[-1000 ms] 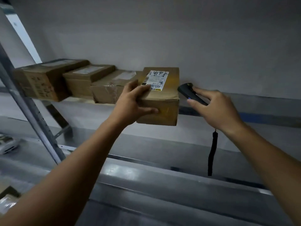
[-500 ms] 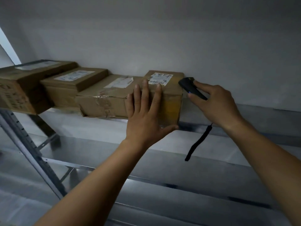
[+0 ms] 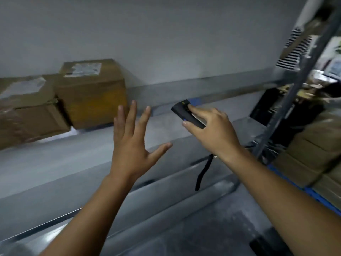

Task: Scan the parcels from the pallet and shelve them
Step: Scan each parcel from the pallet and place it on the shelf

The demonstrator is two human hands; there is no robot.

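Observation:
A brown cardboard parcel [image 3: 92, 93] with a white label on top rests on the grey metal shelf [image 3: 166, 130], at the right end of a row. Another taped parcel [image 3: 27, 111] sits against its left side. My left hand [image 3: 132, 145] hovers in front of the shelf, to the right of the parcel, fingers spread, holding nothing. My right hand [image 3: 212, 132] grips a black handheld scanner [image 3: 186, 113], with a black wrist strap [image 3: 203, 172] dangling below it.
A grey upright of the rack [image 3: 287, 100] rises at the right. Behind it stand stacked wrapped cartons [image 3: 313, 148] on a blue pallet edge [image 3: 317, 196]. A person in a striped top [image 3: 293, 48] is at the far upper right. A lower shelf rail [image 3: 166, 191] runs beneath my arms.
My left hand has let go of the labelled parcel and drawn back to the right, leaving it on the shelf. The view has swung right, showing the rack post and the cartons.

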